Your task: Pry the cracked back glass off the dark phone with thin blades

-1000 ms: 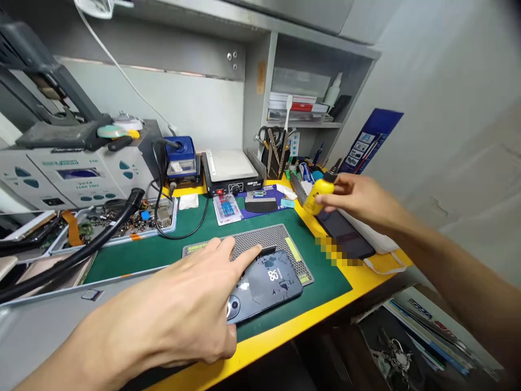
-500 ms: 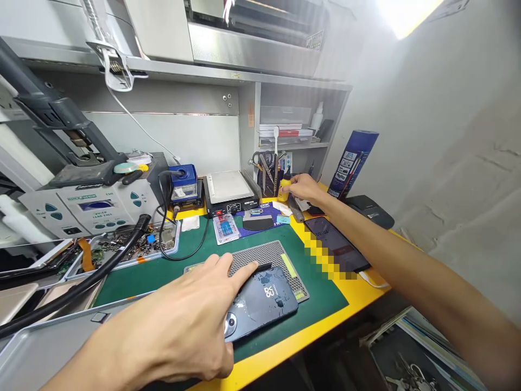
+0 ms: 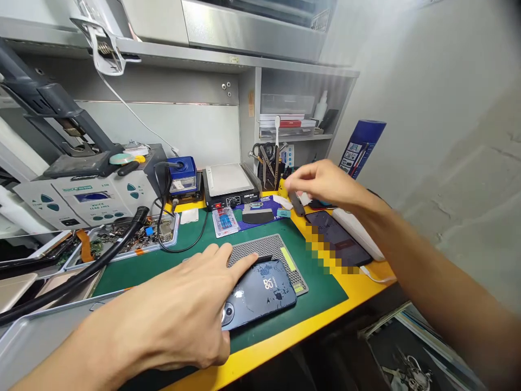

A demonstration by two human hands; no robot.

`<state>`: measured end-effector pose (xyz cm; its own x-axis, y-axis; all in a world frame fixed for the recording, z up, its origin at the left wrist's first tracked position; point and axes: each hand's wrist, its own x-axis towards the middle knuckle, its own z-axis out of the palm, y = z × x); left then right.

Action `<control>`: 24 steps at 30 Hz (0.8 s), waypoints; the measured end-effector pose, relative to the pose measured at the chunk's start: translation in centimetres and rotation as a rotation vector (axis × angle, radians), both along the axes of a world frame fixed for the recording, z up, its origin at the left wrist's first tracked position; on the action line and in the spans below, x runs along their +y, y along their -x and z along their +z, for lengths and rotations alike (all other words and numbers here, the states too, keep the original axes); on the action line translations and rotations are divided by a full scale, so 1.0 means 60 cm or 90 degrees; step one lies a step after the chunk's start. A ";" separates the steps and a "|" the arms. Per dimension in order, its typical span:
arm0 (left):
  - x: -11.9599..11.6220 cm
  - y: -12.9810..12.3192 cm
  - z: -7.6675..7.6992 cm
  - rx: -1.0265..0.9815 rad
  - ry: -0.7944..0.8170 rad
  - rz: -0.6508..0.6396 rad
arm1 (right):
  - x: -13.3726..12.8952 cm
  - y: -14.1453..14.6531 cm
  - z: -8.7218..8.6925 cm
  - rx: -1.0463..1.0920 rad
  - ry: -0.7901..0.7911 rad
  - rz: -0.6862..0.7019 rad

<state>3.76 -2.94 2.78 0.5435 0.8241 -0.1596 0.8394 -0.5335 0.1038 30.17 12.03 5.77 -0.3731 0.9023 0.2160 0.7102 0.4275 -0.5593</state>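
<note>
My left hand [image 3: 191, 309] grips a dark blue smartphone [image 3: 264, 293], back side up, around its camera end, with the index finger stretched along the far edge. Scuffs or wet-looking patches mark its back. A short black strip [image 3: 265, 259] lies at the index fingertip. Under the phone is a grey perforated mat [image 3: 252, 247] on a green work mat [image 3: 325, 288]. My right hand [image 3: 321, 182] is raised, its fingers pinched together; what they hold, if anything, I cannot make out. Just behind those fingertips stands a small yellow bottle [image 3: 281, 188], partly hidden.
A second phone [image 3: 340, 239] lies at the right with a white cable. Behind stand a tool holder [image 3: 269, 174], a flat heating plate [image 3: 230, 184] and a blue soldering-iron stand [image 3: 182, 171]. On the left are a rework station [image 3: 95, 198], a thick black hose [image 3: 101, 260] and a parts tray [image 3: 177, 231].
My right hand has drawn back from the yellow bottle, up and a little to the right; the bottle stays standing. My left hand keeps its grip on the phone. The view has shifted slightly.
</note>
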 end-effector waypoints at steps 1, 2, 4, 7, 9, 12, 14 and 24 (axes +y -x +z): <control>0.001 0.000 0.001 0.000 -0.003 -0.006 | -0.023 0.005 -0.002 -0.022 0.068 0.109; 0.002 0.000 0.003 0.001 -0.006 -0.013 | -0.044 0.011 -0.008 -0.043 0.125 0.192; 0.002 0.000 0.007 0.003 -0.009 -0.027 | -0.075 0.025 -0.029 -0.072 0.207 0.279; 0.001 -0.002 0.011 0.015 -0.007 -0.030 | -0.097 0.040 -0.060 -0.089 0.236 0.274; -0.001 -0.003 0.011 0.024 -0.006 -0.027 | -0.101 0.044 -0.069 -0.096 0.224 0.265; -0.003 -0.003 0.003 0.022 -0.008 -0.014 | -0.100 0.044 -0.073 -0.103 0.198 0.277; -0.005 -0.001 -0.005 0.015 0.000 0.008 | -0.099 0.043 -0.077 -0.100 0.167 0.303; -0.011 0.016 -0.055 -0.031 0.023 0.089 | -0.081 0.042 -0.099 -0.034 0.117 0.377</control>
<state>2.78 -3.63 -0.50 0.4318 0.8865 -0.1664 0.8987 -0.4071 0.1633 27.66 7.14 -0.15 -0.8275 0.5597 0.0433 0.4116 0.6574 -0.6312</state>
